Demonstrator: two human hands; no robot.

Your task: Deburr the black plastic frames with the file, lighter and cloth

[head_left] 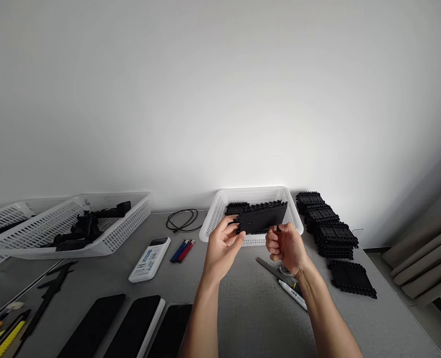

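Observation:
My left hand [225,247] grips the left end of a black plastic plate [263,219], with its thumb in front and fingers behind. The plate is raised and tilted, and its far edge has a row of knobs. Just under the plate's right end, my right hand [285,244] is closed round a small red lighter [275,231], mostly hidden by the fingers, with the thumb at its top. Behind the plate stands a white perforated basket [251,193] with more black plates [237,208] in it.
Stacked black plates [336,234] and a single one [352,278] lie at right. Below my hands are a marker [294,295] and a blade-like tool [268,267]. At left are two lighters [182,251], a cable [183,220], a white power bank [149,259], dark phones [134,325] and baskets [127,233].

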